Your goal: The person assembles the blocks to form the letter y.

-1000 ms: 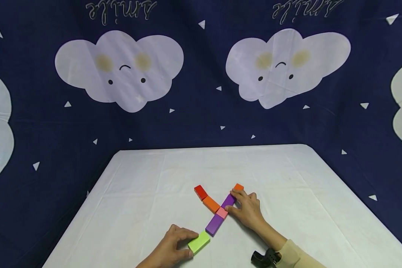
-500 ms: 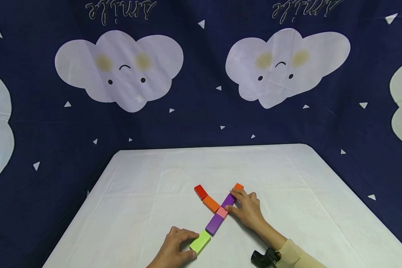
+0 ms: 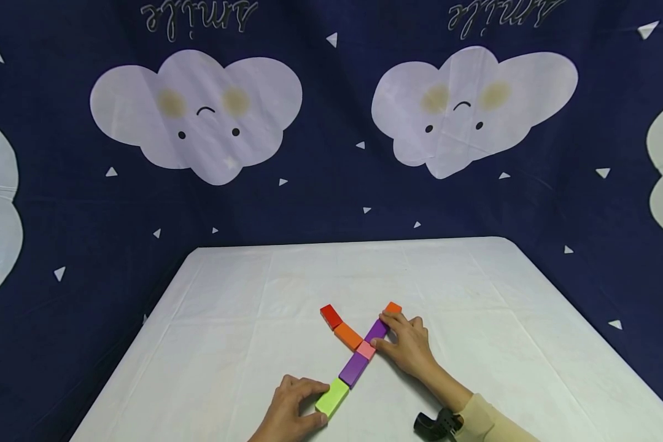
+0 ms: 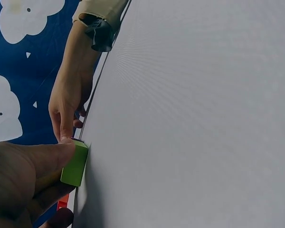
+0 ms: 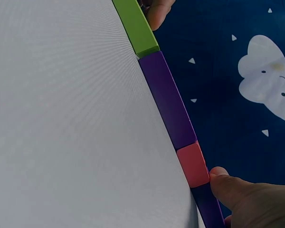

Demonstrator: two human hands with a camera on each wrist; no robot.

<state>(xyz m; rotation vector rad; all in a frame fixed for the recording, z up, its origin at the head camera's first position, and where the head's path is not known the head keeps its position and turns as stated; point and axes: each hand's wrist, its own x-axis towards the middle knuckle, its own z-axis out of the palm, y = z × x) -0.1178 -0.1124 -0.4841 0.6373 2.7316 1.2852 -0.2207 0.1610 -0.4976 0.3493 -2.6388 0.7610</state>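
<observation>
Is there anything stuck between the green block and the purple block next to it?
Nothing visible. The green block, held by the left hand, already sits end to end against the purple block; the right wrist view shows no gap between them.

left hand point(image 3: 290, 410): wrist cut off by the bottom edge of the head view | far purple block point(image 3: 377, 331): partly covered by right hand point(image 3: 407, 345) fingers | green block point(image 5: 135, 26): top end cut by the right wrist view's edge | table point(image 3: 243, 294): near corners out of frame
</observation>
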